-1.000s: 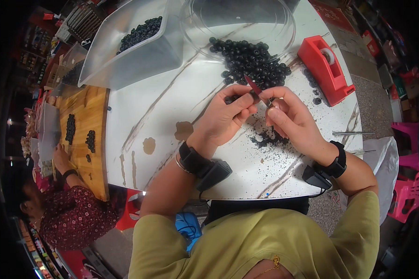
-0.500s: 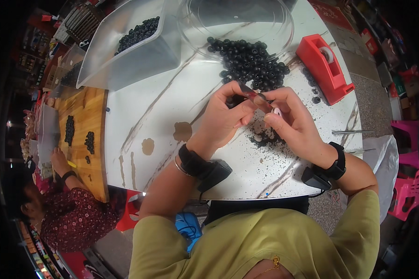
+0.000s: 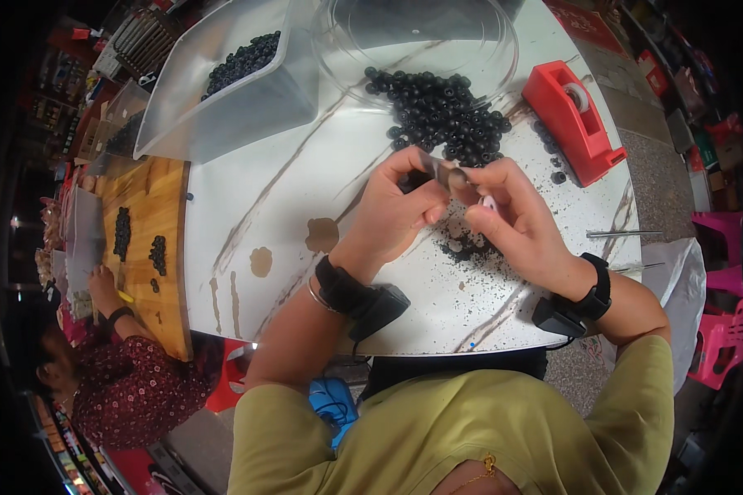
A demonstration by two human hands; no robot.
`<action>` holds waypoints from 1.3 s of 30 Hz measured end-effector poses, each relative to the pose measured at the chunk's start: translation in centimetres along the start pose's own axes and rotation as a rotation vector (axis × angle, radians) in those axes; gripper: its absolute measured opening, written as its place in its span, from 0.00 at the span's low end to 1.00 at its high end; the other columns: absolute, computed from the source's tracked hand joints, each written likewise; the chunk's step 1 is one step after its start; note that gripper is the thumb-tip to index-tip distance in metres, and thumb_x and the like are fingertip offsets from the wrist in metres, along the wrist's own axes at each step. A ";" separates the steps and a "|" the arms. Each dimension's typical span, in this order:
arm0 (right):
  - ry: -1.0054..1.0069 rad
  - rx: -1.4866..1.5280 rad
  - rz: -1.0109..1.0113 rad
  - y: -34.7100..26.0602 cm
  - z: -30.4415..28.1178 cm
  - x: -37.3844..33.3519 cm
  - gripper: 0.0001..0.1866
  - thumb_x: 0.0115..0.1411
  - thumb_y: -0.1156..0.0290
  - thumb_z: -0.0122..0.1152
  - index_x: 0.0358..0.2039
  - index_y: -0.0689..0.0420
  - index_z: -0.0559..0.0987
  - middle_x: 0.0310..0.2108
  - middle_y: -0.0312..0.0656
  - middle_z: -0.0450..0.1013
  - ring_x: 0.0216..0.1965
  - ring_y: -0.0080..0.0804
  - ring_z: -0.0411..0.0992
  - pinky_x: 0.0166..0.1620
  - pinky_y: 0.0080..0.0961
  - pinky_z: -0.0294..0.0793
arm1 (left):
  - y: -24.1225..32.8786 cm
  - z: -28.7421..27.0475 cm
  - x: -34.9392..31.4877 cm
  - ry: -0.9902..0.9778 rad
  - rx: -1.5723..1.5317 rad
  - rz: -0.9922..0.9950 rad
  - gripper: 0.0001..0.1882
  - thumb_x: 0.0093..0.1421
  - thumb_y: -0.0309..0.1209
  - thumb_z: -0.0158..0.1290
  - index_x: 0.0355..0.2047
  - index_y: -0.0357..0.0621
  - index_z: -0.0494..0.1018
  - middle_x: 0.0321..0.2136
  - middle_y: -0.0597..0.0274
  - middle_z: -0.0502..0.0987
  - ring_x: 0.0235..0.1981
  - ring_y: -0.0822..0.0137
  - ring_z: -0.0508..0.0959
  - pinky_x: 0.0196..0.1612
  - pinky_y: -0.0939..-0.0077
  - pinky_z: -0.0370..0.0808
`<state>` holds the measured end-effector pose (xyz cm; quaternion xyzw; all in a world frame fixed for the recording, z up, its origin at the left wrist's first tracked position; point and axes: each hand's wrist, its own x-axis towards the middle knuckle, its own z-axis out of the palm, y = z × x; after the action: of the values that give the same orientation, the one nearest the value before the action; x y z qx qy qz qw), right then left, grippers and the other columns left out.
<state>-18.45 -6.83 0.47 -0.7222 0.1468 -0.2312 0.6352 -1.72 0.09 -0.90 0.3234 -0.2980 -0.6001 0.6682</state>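
My left hand (image 3: 400,210) and my right hand (image 3: 524,219) meet in front of the pile of black round beads (image 3: 446,115), both closed with their fingertips together. Between them is a small dark grey piece (image 3: 455,176), partly covered by the fingers; whether it is a bead or a blade I cannot make out. Within my right fingers sits a small pinkish-white piece (image 3: 489,202), its kind hidden. Black shavings (image 3: 466,246) lie scattered on the white marbled table (image 3: 264,219) beneath my hands.
A translucent bin (image 3: 248,124) holding more beads stands at the far left, beside a clear round lid or tray (image 3: 504,58). A red tape dispenser (image 3: 574,124) is at the right, with thin metal tools (image 3: 623,234). Another person's hand (image 3: 103,289) rests by a wooden board (image 3: 153,247).
The dark piece between my fingertips has turned slightly and shows a greyer side. Both hands stay in nearly the same place.
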 end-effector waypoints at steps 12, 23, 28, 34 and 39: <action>-0.002 -0.001 0.039 -0.2 -0.3 0.0 0.15 0.58 0.75 0.48 0.46 0.59 0.61 0.40 0.36 0.62 0.39 0.17 0.60 0.38 0.14 0.62 | 0.2 0.0 0.2 -0.016 0.036 0.009 0.05 0.52 0.16 0.49 0.28 0.39 0.67 0.24 0.62 0.71 0.19 0.78 0.67 0.19 0.89 0.62; 0.151 0.117 0.067 -1.1 0.4 0.5 0.10 0.60 0.73 0.43 0.43 0.57 0.63 0.25 0.32 0.62 0.18 0.09 0.54 0.19 0.06 0.51 | 3.7 0.8 0.0 0.026 0.006 0.058 0.06 0.54 0.19 0.48 0.31 0.40 0.65 0.18 0.68 0.65 0.18 0.80 0.64 0.19 0.89 0.58; 0.164 0.160 0.060 -1.3 0.5 0.0 0.10 0.60 0.72 0.42 0.42 0.56 0.63 0.23 0.32 0.63 0.16 0.10 0.52 0.18 0.07 0.50 | 13.7 -1.6 1.1 0.166 0.421 0.314 0.06 0.53 0.24 0.51 0.31 0.40 0.67 0.21 0.69 0.67 0.19 0.81 0.64 0.21 0.90 0.60; 0.133 0.176 0.018 -1.6 0.8 0.3 0.10 0.60 0.71 0.42 0.42 0.56 0.63 0.23 0.33 0.63 0.17 0.10 0.53 0.19 0.07 0.51 | 26.9 -10.4 4.3 0.450 1.071 0.451 0.13 0.52 0.30 0.54 0.36 0.37 0.69 0.27 0.64 0.72 0.24 0.76 0.69 0.27 0.87 0.67; 0.146 0.164 0.005 -1.3 0.6 0.3 0.10 0.61 0.70 0.42 0.42 0.56 0.63 0.22 0.32 0.63 0.17 0.11 0.53 0.19 0.07 0.51 | 29.0 -11.5 4.9 0.777 1.883 0.784 0.21 0.54 0.32 0.52 0.47 0.34 0.65 0.40 0.55 0.72 0.41 0.68 0.72 0.43 0.80 0.68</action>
<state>-17.94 -6.27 1.76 -0.6488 0.1752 -0.2928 0.6802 25.45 -1.87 14.98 0.7552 -0.4888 0.2663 0.3461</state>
